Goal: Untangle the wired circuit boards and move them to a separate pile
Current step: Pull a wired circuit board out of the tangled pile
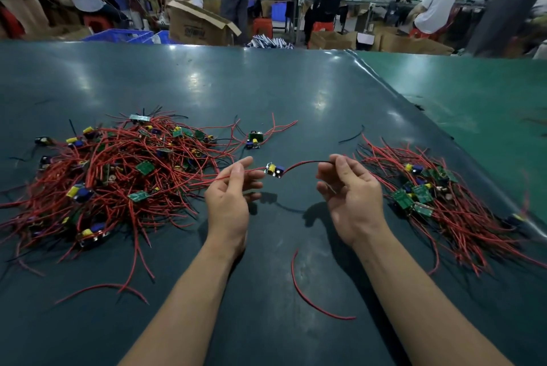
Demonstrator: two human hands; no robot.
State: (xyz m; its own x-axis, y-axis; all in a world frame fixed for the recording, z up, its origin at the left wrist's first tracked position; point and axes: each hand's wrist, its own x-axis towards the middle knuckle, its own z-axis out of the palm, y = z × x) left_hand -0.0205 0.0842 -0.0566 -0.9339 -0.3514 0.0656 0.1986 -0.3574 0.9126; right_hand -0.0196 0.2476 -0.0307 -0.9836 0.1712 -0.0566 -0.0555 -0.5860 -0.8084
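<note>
Bottom centre: loose red wire (307, 294) lying alone on the dark green table (266, 330), between the two forearms. Another stray red wire (100, 290) lower left. Mid-frame: left hand (229, 196) pinches red wires between thumb and fingers; right hand (350, 196) pinches the far wire end, other fingers loosely curled. Small circuit board (274, 170) hangs in the air between both hands, strung on its wires, clear of the table. Left of the hands: big tangled pile (109, 176) of red-wired boards. Right of the hands: smaller separate pile (438, 196), wires lying roughly parallel. Just beyond the hands, two boards (254, 140) lie apart from the big pile. Short black wire (352, 134) upper right of those. Far top: cardboard box (198, 23), people seated at benches, blurred.
</note>
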